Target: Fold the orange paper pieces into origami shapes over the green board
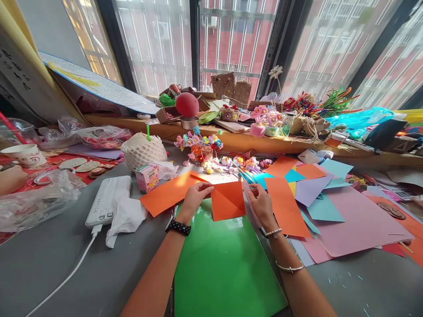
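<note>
A square piece of orange paper [228, 204] is held up over the far end of a glossy green board [224, 264]. My left hand [194, 198], with a watch at its wrist, pinches the paper's upper left corner. At its right edge my right hand [261, 202] is closed on a clear ruler-like strip [247, 196]; whether those fingers also grip the paper I cannot tell. A larger orange sheet [168, 191] lies to the left, partly behind my left hand. Another orange sheet [286, 207] rests just right of my right hand.
Colored paper pieces [360, 220] spread on the right. On the left are a white power bank [109, 200] with a cable, a crumpled tissue [127, 220], a small pink box [147, 177] and a foam-netted fruit [144, 152]. Handmade flowers [200, 147] stand behind. Another person's arm [9, 179] shows far left.
</note>
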`<state>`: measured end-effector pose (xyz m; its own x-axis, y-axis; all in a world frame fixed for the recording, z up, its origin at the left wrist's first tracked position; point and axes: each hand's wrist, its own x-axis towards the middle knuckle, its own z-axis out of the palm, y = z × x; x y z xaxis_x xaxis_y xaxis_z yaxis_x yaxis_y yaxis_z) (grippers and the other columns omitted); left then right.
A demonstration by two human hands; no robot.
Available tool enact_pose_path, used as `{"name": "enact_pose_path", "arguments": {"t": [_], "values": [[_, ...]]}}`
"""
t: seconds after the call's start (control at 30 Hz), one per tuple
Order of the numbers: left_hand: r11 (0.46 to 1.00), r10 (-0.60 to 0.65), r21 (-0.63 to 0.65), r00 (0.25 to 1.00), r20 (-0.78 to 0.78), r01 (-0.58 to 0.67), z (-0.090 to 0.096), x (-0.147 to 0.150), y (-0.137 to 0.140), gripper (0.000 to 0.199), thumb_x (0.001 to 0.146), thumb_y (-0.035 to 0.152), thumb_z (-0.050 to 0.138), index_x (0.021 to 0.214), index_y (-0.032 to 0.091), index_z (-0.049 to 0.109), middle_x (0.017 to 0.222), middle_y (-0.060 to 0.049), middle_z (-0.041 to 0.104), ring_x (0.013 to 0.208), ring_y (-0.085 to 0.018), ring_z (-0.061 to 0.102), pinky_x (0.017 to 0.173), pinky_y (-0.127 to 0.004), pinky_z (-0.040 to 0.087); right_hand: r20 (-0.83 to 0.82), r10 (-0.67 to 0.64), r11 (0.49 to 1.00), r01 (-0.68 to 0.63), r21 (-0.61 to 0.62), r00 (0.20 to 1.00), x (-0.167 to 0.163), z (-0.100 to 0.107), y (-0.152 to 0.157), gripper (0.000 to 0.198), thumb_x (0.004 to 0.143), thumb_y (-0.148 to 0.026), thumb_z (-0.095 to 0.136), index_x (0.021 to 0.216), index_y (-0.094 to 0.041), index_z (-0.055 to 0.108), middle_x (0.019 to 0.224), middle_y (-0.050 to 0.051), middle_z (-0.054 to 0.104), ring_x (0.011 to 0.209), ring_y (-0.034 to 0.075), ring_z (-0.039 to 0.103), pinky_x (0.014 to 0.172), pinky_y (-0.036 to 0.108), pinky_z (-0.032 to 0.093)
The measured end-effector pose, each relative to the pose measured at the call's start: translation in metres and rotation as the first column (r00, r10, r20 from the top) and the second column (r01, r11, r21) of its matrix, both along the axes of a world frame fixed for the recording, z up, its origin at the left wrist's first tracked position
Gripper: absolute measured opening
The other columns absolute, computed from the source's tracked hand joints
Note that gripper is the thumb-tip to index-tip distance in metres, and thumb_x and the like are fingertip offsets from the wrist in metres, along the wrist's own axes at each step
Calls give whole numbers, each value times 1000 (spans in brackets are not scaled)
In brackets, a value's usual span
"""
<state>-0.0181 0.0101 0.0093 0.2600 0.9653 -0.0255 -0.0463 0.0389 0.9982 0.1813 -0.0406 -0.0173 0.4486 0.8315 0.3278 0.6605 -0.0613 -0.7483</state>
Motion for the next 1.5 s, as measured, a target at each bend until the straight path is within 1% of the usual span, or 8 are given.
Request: {"name": "enact_pose_path", "arguments": {"t": [0.13,0.23,0.37,0.67,0.77,0.93,1.27,1.5], "values": [[999,9,-38,998,57,-7,-1,1,0,31,55,32,69,74,9,60,74,-5,62,70,-15,59,75,-31,46,0,57,995,-57,86,998,-4,4,1,32,76,-39,41,86,-14,57,88,10,60,81,20,53,69,30,40],[999,19,-42,997,75,-16,-1,1,1,31,55,32,68,74,9,60,74,-5,63,70,-15,59,75,-32,46,-83,205,977,-199,83,975,-10,10,-1,40,80,-47,33,76,-15,57,73,5,60,69,17,53,61,27,40],[999,18,-33,998,62,-16,-1,0,1,32,56,36,67,74,10,60,76,-5,64,72,-17,60,75,-32,47,-212,374,927,-370,57,903,-18,10,-3,35,75,-48,42,72,-16,57,68,2,60,62,16,53,52,24,40],[951,-255,-203,964,-79,234,-7,6,-3,26,54,32,69,68,11,62,67,-4,64,63,-14,60,67,-27,48,-179,192,979,-174,110,965,-20,13,-6,37,73,-50,43,68,-16,58,65,3,60,57,14,50,48,23,38],[965,-190,-200,979,-80,171,-8,7,-2,25,55,32,69,67,11,62,64,-3,64,59,-13,60,66,-26,48,-344,263,964,-230,136,901,-23,20,-8,44,76,-53,35,67,-17,58,63,3,59,57,15,51,48,24,40],[978,-155,-145,988,-20,150,-5,5,-3,30,56,36,68,72,11,63,71,-5,65,65,-15,61,69,-28,48,-622,369,924,-347,162,690,-23,24,-9,47,78,-53,31,85,-17,60,80,6,63,72,19,58,54,27,46],[968,-242,-80,969,-56,238,2,9,-10,37,55,40,67,76,10,65,73,-8,66,68,-19,61,69,-31,48,-621,521,812,-564,149,586,-31,25,-11,35,75,-40,47,105,-22,52,101,6,59,91,19,56,69,28,48],[930,-363,16,924,-116,368,9,12,-16,22,61,34,62,72,15,66,66,-1,65,68,-17,60,66,-28,48,-597,513,828,-539,154,617,-33,26,-12,36,70,-40,54,98,-18,57,101,8,60,91,20,56,75,30,46]]}}
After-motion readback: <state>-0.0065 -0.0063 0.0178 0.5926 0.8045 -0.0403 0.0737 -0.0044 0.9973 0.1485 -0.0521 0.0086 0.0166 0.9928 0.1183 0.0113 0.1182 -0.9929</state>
